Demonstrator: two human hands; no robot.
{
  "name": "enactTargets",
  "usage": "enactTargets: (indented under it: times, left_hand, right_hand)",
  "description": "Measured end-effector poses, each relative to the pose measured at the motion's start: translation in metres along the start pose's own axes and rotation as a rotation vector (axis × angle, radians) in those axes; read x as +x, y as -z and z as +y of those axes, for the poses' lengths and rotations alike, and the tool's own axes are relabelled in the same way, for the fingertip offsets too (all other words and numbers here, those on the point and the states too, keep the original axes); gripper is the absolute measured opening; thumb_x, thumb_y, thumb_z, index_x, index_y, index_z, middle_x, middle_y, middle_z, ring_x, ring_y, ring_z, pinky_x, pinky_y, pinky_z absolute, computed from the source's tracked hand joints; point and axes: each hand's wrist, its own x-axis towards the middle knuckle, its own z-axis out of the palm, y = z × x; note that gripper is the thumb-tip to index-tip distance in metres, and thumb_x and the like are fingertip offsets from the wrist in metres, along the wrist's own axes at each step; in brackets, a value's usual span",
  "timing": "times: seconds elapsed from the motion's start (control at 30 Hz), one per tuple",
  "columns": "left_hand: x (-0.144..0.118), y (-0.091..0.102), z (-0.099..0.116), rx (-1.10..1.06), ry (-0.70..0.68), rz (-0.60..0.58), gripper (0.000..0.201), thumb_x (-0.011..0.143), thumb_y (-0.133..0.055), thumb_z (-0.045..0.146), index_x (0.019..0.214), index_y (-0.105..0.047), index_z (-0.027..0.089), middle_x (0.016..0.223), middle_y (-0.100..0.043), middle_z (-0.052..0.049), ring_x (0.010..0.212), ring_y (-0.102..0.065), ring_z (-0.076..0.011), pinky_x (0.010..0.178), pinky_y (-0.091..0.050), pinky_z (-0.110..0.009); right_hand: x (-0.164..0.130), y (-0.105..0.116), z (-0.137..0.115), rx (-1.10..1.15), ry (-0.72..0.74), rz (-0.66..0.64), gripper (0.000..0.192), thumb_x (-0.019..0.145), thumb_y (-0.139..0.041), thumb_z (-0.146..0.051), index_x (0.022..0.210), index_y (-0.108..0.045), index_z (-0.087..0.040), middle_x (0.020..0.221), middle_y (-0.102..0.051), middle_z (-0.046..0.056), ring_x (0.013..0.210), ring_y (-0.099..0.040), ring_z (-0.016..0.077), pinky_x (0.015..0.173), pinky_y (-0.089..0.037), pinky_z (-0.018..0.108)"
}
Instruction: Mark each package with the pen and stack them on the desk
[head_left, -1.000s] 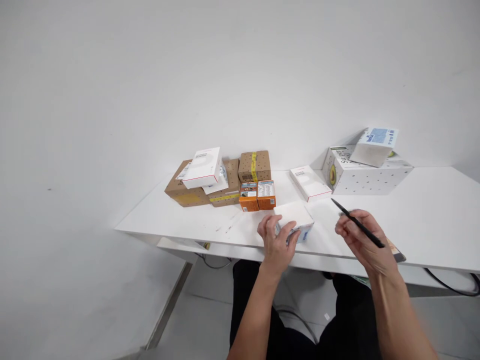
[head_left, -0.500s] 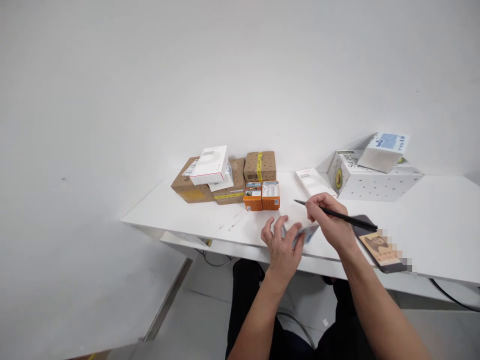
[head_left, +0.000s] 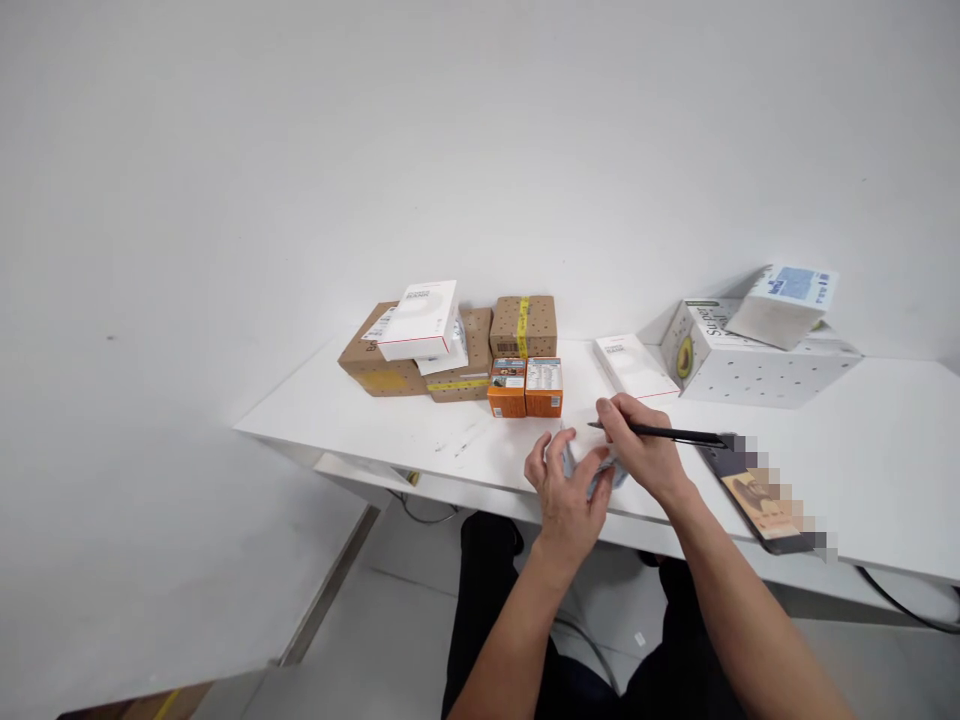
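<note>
My left hand (head_left: 568,492) grips a small white box (head_left: 587,440) with blue print at the table's front edge, fingers curled over its top and side. A slim black pen (head_left: 671,433) is pinched in my right hand (head_left: 637,445), its tip at the box's upper face. Whether the tip touches the face I cannot tell. Much of the box is hidden by my fingers. Just behind it stand two orange boxes (head_left: 525,388) side by side.
Brown cartons (head_left: 525,325) stand by the wall, some under a white box (head_left: 420,320). Rightward are another white box (head_left: 634,367), a carton with an avocado picture (head_left: 765,370) bearing a tilted carton (head_left: 787,300), and a dark flat phone-like object (head_left: 765,505) on the white table (head_left: 300,410).
My right hand has moved slightly left and down, bringing the pen tip to the box's top. The pen now lies more level. My left hand keeps its grip; the view has shifted a little.
</note>
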Motion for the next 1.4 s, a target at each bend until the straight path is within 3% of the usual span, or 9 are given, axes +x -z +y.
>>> enactTargets:
  times: [0.23, 1.0, 1.2, 1.3, 1.4]
  left_hand:
    - [-0.001, -0.002, -0.004, -0.007, -0.018, 0.040, 0.023, 0.082, -0.063, 0.025, 0.105, -0.063, 0.026, 0.126, -0.047, -0.009, 0.123, -0.037, -0.0309, 0.100, -0.034, -0.051]
    - [0.000, -0.002, -0.003, -0.014, 0.008, 0.032, 0.020, 0.081, -0.062, 0.025, 0.102, -0.064, 0.025, 0.124, -0.050, -0.009, 0.124, -0.037, -0.0310, 0.101, -0.033, -0.050]
    - [0.000, -0.002, -0.003, -0.017, 0.002, 0.026, 0.021, 0.082, -0.062, 0.025, 0.103, -0.063, 0.025, 0.125, -0.050, -0.009, 0.124, -0.037, -0.0308, 0.101, -0.032, -0.050]
    - [0.000, -0.001, -0.004, -0.011, -0.009, 0.029, 0.021, 0.082, -0.062, 0.026, 0.103, -0.061, 0.024, 0.126, -0.049, -0.010, 0.124, -0.037, -0.0309, 0.101, -0.032, -0.050]
    - [-0.001, -0.001, -0.004, 0.000, -0.018, 0.039, 0.021, 0.081, -0.064, 0.025, 0.103, -0.061, 0.024, 0.125, -0.050, -0.009, 0.124, -0.037, -0.0306, 0.100, -0.033, -0.050]
  right_hand:
    - [-0.003, -0.006, 0.005, -0.002, -0.007, 0.058, 0.045, 0.092, -0.041, -0.050, 0.058, -0.044, -0.020, 0.050, -0.039, -0.005, 0.050, -0.037, 0.0097, 0.049, -0.032, 0.024]
    - [-0.001, -0.007, 0.000, -0.124, 0.059, 0.005, 0.045, 0.092, -0.039, -0.048, 0.056, -0.034, -0.021, 0.049, -0.037, -0.005, 0.049, -0.034, 0.0097, 0.048, -0.029, 0.024]
    - [-0.001, -0.006, -0.001, -0.047, 0.039, -0.011, 0.045, 0.091, -0.043, -0.048, 0.055, -0.038, -0.021, 0.049, -0.037, -0.005, 0.050, -0.035, 0.0095, 0.049, -0.030, 0.024]
    - [-0.002, -0.004, -0.001, 0.072, -0.012, 0.109, 0.044, 0.090, -0.044, -0.047, 0.055, -0.044, -0.020, 0.051, -0.041, -0.004, 0.051, -0.039, 0.0104, 0.049, -0.032, 0.024]
    - [-0.006, 0.002, 0.009, 0.216, -0.095, 0.371, 0.041, 0.090, -0.043, -0.048, 0.060, -0.050, -0.021, 0.049, -0.040, -0.004, 0.046, -0.038, 0.0106, 0.047, -0.031, 0.025]
